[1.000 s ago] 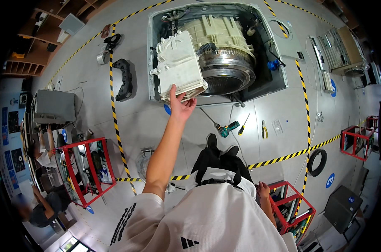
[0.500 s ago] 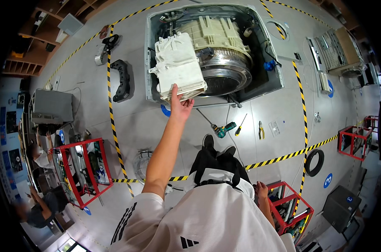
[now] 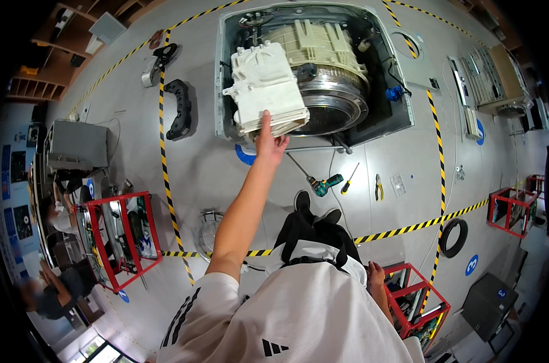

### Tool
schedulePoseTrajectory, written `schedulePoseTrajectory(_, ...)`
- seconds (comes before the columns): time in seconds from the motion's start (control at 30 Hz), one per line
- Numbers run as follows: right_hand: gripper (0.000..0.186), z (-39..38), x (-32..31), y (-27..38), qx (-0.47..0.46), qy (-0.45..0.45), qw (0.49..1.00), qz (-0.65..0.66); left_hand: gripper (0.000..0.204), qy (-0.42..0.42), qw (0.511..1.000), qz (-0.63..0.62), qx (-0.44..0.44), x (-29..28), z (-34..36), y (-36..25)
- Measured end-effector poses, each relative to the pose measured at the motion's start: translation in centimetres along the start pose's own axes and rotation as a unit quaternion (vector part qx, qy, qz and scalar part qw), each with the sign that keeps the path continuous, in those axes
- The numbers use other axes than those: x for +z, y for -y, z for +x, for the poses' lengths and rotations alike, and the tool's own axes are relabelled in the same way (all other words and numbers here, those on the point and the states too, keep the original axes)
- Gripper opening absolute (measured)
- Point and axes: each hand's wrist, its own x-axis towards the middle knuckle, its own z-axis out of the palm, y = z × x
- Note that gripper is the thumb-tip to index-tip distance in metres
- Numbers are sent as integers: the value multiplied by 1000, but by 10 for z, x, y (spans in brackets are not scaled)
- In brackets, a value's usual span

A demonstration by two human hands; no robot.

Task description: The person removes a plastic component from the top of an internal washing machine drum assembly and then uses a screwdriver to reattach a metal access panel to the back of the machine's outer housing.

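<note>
My left hand (image 3: 271, 147) grips the near edge of a white plastic detergent drawer housing (image 3: 267, 85), its index finger lying along the top face. The housing is tilted over the front left of an open washing machine cabinet (image 3: 221, 97). Behind and beside it, the cabinet holds a cream plastic tub (image 3: 323, 45) with a shiny metal drum (image 3: 332, 100) at its front. My right hand (image 3: 377, 273) hangs low at my side, nearest to a red-framed cart; most of its fingers are hidden, and nothing shows in it.
A green and black power drill (image 3: 325, 184), a screwdriver (image 3: 349, 179) and pliers (image 3: 379, 187) lie on the floor before my feet. A black curved part (image 3: 177, 110) lies left of the cabinet. Red carts (image 3: 150, 233) stand left and right (image 3: 415, 269). People work at far left.
My left hand and the housing have shifted slightly right and away from me, partly along with a small shift of the whole view. My right hand stays at my side.
</note>
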Motion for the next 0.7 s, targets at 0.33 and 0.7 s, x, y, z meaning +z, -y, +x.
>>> schedulePoseTrajectory(0.33,29,-22,0,38,13,-7,1000,-20,67,-31,999,-16,-26,23,-11,0)
schedulePoseTrajectory(0.7,34,-19,-5,40,8,3,1000,-8,99,29,999,-23,-2,31,-29,5)
